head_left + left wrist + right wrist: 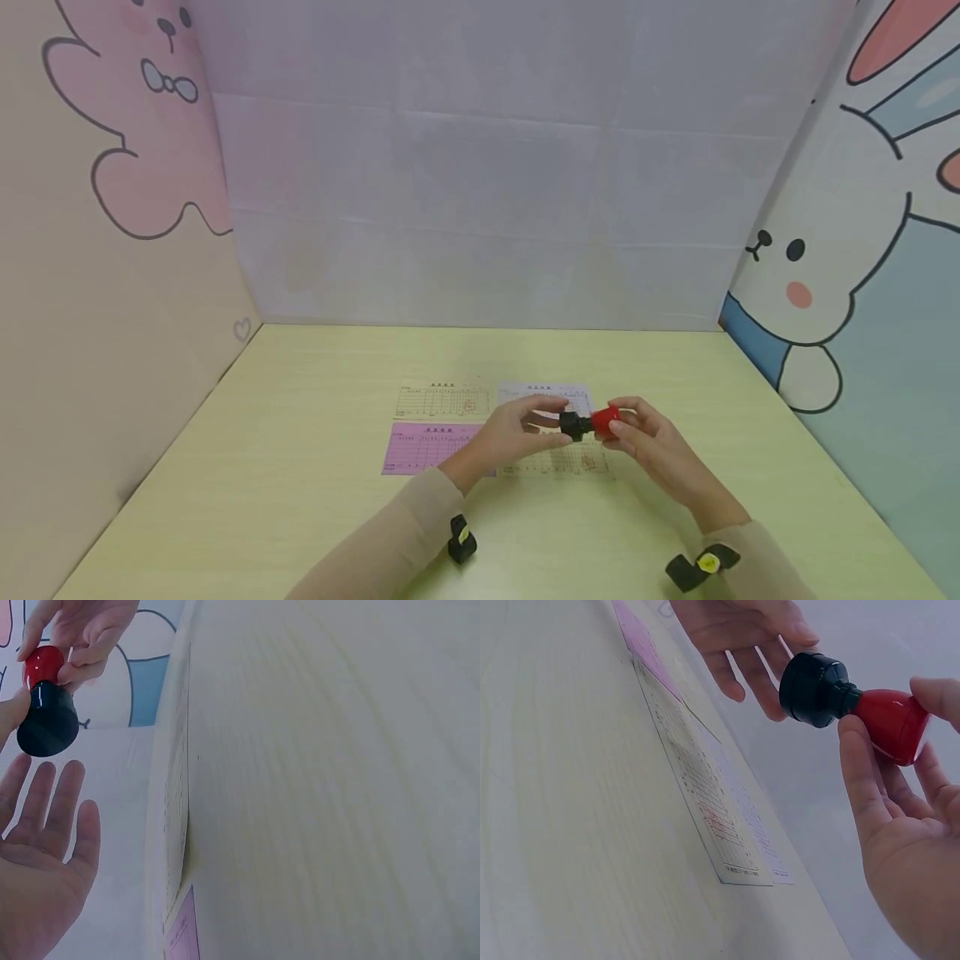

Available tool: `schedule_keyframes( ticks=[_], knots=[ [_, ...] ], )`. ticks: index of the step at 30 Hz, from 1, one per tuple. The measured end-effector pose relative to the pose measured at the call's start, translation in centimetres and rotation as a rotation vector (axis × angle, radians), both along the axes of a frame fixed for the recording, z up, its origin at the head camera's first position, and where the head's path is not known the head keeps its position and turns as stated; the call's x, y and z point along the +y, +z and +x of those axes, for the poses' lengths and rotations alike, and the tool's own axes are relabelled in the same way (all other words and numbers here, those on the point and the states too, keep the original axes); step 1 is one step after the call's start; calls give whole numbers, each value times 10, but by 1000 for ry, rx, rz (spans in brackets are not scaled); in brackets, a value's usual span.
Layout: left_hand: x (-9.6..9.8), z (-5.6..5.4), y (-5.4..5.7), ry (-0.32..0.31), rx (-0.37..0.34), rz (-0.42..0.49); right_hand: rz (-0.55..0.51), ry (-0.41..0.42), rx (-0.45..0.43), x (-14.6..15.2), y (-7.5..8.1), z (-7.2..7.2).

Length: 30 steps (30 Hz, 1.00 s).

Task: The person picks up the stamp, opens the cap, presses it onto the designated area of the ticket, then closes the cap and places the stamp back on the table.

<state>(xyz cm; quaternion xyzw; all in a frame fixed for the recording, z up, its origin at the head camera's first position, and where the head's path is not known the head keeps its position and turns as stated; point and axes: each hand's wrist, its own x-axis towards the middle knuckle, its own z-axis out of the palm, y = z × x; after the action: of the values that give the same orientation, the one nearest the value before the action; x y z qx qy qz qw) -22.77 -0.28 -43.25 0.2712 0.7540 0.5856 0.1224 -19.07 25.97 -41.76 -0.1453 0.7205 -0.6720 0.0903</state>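
A stamp with a red handle (604, 422) and a round black end (573, 426) is held up above the papers, lying sideways in the head view. My right hand (656, 446) grips the red handle between thumb and fingers. Around the black end, my left hand (513, 433) has its thumb and fingers spread apart. In the left wrist view, the fingers of the left hand (45, 855) are fairly straight and stand off the black end. The right wrist view has the left hand (739, 637) just beyond the black end, and the stamping face is hidden.
Beneath the hands, printed slips lie on the pale wooden table (300, 517): a purple slip (420, 446), a yellowish slip (442, 402), a whitish slip (543, 388) and another yellowish slip (555, 464). Walls with cartoon drawings stand at both sides, a plain sheet (480, 167) behind.
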Motion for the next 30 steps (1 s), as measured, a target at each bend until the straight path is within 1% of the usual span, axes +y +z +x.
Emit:
schedule_keyframes(
  ticks=[5,8,16,25,30],
  knots=[
    [-5,1,0,-12,13,5,144,-100,-8,1,5,1],
    [-8,1,0,-18,38,-7,200,-131,-7,4,7,0],
    [-15,0,-1,-10,85,-35,274,-163,61,11,10,-2],
    [-21,-1,-2,16,84,-42,349,-197,117,16,8,-7],
    [-26,-2,-2,21,91,-49,389,-233,119,22,6,-13]
  ],
)
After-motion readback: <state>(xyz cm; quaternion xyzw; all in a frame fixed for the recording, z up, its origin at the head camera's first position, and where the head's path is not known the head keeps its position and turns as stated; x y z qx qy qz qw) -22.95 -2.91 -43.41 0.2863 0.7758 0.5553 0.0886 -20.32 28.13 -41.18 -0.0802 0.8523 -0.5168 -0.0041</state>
